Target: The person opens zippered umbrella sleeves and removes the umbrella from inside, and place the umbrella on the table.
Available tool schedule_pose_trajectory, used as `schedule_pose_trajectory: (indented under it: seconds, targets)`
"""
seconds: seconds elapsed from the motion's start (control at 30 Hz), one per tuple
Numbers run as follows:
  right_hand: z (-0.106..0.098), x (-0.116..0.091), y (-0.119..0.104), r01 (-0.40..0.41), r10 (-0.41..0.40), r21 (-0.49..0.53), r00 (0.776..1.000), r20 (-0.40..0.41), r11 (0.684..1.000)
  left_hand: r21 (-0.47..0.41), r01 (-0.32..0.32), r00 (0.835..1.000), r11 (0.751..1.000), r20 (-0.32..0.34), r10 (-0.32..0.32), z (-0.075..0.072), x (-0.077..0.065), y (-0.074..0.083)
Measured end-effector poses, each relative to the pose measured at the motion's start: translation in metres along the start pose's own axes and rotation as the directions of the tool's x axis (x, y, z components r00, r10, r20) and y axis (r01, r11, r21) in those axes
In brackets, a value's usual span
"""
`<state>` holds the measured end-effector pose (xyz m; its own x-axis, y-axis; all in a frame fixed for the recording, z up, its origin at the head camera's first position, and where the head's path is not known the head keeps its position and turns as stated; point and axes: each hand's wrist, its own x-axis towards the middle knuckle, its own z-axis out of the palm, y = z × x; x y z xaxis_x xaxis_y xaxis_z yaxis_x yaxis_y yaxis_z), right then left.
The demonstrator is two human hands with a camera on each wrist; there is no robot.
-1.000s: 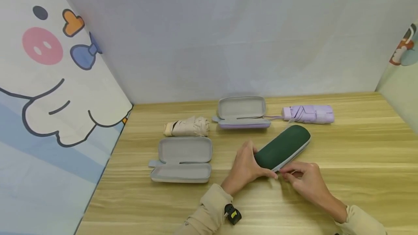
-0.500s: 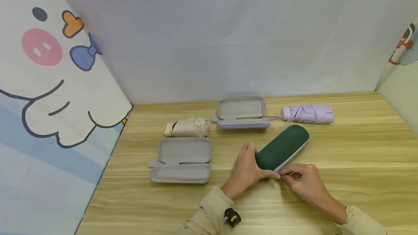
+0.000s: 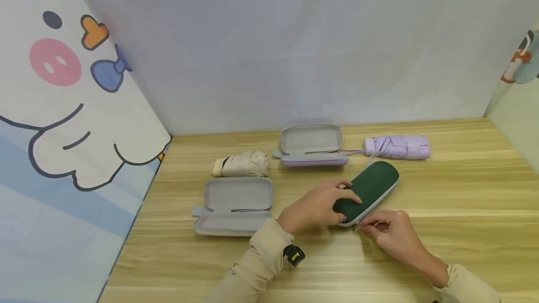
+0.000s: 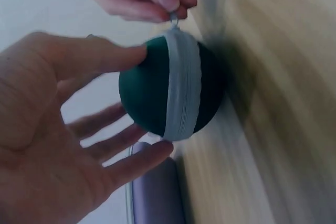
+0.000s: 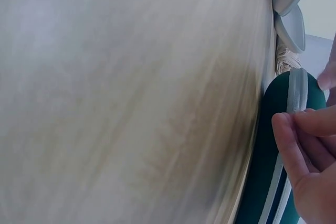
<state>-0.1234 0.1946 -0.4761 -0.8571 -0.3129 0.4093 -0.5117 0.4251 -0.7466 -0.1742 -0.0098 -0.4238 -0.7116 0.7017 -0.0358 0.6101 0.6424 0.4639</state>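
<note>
A dark green hard zip case (image 3: 375, 183) with a pale grey zipper band lies slantwise on the table. My left hand (image 3: 316, 204) holds its near end, thumb on the green shell and fingers spread round the rest, as the left wrist view shows. My right hand (image 3: 396, 237) pinches the small zipper pull (image 4: 174, 20) at that end between thumb and index finger. Along the side in the right wrist view, the zipper tapes (image 5: 271, 198) stand apart with a dark slit between them. What lies inside the case is hidden.
Left of my hands lies an opened cream case (image 3: 238, 194) with grey lining, a folded beige umbrella (image 3: 248, 163) behind it. Farther back stand an opened lilac case (image 3: 313, 162) and a folded lilac umbrella (image 3: 400, 147). A pale curtain (image 3: 294, 60) backs the table.
My left hand has shifted from gripping the case's near corner to lying over its top, fingers spread. The right hand stays at the zipper pull, and the case has hardly moved.
</note>
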Motion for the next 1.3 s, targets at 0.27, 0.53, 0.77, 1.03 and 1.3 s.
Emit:
schedule_pose_trajectory:
  seconds: [0.27, 0.53, 0.77, 1.03, 1.3]
  targets:
    - [-0.001, -0.001, 0.002, -0.019, 0.019, -0.017, 0.999, 0.027, 1.000, 0.060, -0.105, 0.984, 0.993, 0.151, 0.095, -0.008, 0.010, -0.006]
    - [-0.001, -0.002, 0.000, -0.026, 0.026, -0.005, 0.999, 0.027, 1.000, 0.037, -0.120, 0.985, 0.992, 0.130, 0.114, -0.008, 0.013, -0.009]
    - [-0.002, -0.006, 0.001, -0.015, 0.015, 0.011, 1.000, 0.013, 1.000, 0.013, -0.107, 0.987, 0.994, 0.124, 0.105, -0.007, 0.013, -0.009]
    - [-0.004, -0.011, 0.001, 0.000, 0.000, 0.006, 1.000, 0.015, 1.000, -0.021, -0.057, 0.991, 0.998, 0.119, 0.059, -0.002, 0.010, -0.007]
    - [-0.009, -0.015, 0.002, -0.019, 0.019, -0.007, 0.999, 0.029, 1.000, -0.062, -0.031, 0.997, 0.998, 0.075, 0.036, 0.006, 0.008, -0.004]
